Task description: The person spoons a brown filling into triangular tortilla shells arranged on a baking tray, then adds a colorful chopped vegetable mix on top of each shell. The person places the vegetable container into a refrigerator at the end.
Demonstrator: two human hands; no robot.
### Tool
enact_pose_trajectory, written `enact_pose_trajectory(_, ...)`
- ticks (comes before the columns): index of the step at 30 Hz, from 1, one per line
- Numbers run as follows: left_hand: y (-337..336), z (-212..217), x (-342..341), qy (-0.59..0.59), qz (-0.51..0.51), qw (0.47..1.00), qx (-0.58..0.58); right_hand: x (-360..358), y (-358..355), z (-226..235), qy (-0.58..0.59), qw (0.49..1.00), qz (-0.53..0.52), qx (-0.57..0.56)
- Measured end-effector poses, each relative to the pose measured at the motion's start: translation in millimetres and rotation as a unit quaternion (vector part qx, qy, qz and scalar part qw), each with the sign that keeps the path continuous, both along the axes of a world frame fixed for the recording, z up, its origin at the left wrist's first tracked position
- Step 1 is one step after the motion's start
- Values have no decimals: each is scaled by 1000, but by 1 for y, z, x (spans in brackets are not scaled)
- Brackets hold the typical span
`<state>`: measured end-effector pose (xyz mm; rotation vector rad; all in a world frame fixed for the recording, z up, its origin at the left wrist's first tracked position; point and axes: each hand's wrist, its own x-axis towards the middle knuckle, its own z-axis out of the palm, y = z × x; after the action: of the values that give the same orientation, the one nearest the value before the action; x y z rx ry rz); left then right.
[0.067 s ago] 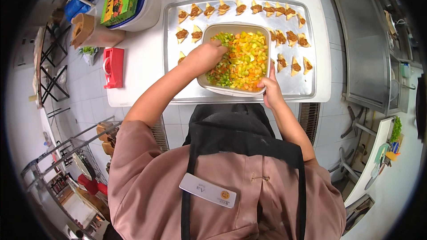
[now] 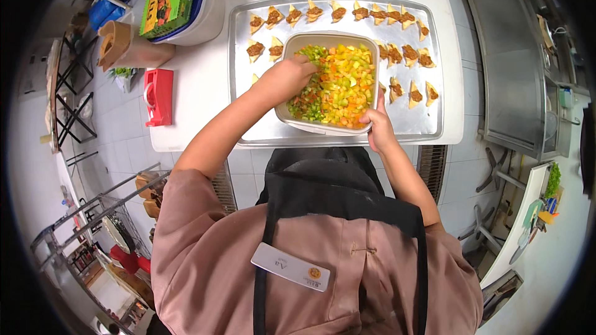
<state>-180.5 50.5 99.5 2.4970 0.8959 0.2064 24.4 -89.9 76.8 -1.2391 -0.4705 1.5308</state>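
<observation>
A rectangular plastic container [image 2: 331,129] is held over the metal tray and filled with diced vegetables. Yellow and orange pieces [image 2: 351,84] lie on its right side, chopped green ones [image 2: 304,107] on its left. My right hand [image 2: 379,127] grips the container's near right corner, thumb at the rim. My left hand [image 2: 288,79] reaches over the left wall with curled fingers among the green pieces; its fingertips are hidden. Around the container, the tray [image 2: 273,129] carries several small chip-like triangles topped with brown filling [image 2: 410,53].
Beneath the tray is a white table [image 2: 192,87]. At its left stand a red dispenser [image 2: 159,97], a brown-lined clear container [image 2: 139,49], and a tub [image 2: 205,22] with a green box [image 2: 169,3] on its lid. A steel cabinet [image 2: 512,68] is to the right.
The table and tray sit very slightly lower and farther right in the picture. Both hands and the container look nearly unchanged.
</observation>
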Motion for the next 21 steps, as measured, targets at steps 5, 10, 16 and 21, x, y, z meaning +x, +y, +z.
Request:
enact_pose_trajectory(5, 62, -20, -36, -161, 150, 921, -321, -22, 28, -17, 6, 999, -42, -1)
enact_pose_trajectory(10, 137, -52, -85, -286, 239, 796, -476, -28, 34, -25, 9, 996, -82, -34)
enact_pose_trajectory(16, 206, -101, -111, -132, 286, 895, -315, -29, 12, -5, 4, 993, -107, -53)
enact_pose_trajectory(21, 221, -125, -106, -1, 244, 964, -105, -31, -7, 5, 5, 986, -144, -89)
